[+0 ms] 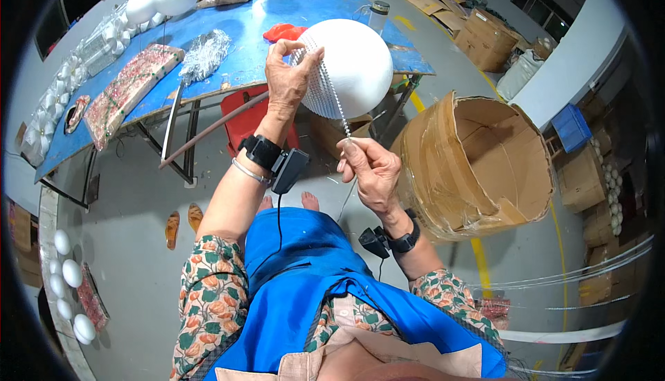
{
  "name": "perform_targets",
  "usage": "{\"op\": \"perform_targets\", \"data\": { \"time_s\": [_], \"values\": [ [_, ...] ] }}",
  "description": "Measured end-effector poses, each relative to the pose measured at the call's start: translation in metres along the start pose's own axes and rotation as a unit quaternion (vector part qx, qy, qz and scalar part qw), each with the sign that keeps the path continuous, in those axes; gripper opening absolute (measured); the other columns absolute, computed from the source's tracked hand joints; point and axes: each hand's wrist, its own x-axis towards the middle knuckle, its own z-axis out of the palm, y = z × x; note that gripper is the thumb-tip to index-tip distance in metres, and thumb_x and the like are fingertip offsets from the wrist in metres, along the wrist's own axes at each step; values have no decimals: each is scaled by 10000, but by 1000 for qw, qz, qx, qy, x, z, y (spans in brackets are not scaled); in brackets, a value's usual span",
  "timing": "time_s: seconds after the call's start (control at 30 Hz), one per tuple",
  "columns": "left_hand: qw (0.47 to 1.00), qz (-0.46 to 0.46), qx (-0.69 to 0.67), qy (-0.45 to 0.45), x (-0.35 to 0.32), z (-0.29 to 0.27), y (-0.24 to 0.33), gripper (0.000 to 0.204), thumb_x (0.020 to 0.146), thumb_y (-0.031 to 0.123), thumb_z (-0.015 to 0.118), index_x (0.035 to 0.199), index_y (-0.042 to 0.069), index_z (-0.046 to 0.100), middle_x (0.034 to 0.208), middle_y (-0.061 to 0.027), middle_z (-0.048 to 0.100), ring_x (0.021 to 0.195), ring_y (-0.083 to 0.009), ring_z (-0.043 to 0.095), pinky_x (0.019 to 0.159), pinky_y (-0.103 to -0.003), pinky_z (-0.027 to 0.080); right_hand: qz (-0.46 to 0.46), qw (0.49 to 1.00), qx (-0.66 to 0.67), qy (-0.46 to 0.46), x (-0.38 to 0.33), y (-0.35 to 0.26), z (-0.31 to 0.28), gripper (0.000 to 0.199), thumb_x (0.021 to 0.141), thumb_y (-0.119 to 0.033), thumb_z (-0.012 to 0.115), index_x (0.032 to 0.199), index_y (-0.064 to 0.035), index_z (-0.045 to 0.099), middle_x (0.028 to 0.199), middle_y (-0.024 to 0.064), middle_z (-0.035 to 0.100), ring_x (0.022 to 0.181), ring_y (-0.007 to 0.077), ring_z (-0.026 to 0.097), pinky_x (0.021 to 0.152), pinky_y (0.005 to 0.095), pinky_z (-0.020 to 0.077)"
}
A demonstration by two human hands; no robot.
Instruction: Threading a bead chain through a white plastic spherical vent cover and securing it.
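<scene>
A large white ball [360, 62] is in front of me at the near edge of the table, its left side covered in close rows of small shiny beads. My left hand [287, 80] is at that beaded side, thumb and fingers bent and pressed on the rows. From there a thin bead strand [339, 107] runs slanting down to my right hand [370, 170]. The right thumb and forefinger pinch its lower end, and the strand looks taut. What supports the ball from below is hidden.
The blue table [256, 17] holds a silvery tinsel bundle [206, 55], a red cloth [284, 32], a wrapped flat pack [135, 90] and a jar [378, 15]. A big open cardboard box [443, 173] stands at my right. Beneath the table is a red stool [242, 114]. White balls [72, 273] lie at lower left.
</scene>
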Motion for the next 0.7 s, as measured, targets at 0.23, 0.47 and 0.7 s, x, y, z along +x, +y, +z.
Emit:
{"op": "perform_targets", "data": {
  "time_s": [0.23,0.47,0.7],
  "values": [
    [997,29,27,-72,6,-10,-1,354,625,301,761,780,33,590,837,-80,568,816,-193,513,749,-313,414,-35,997,-49,42,-5,5,2,176,869,-128,538,875,37,601,525,15,525,502,56,498,483,189,404],
    [996,30,-6,-87,-9,-14,-8,255,757,219,650,918,37,573,914,-97,557,877,-221,509,806,-324,400,5,999,15,43,-1,30,-7,233,884,-179,520,869,41,593,505,15,520,504,74,501,538,217,427],
    [996,-4,-28,-84,-2,-9,-14,323,751,223,659,998,41,557,969,-112,550,902,-239,511,812,-321,407,21,998,41,42,7,29,-2,252,885,-193,519,867,49,588,507,20,527,511,82,509,554,222,434]
  ]
}}
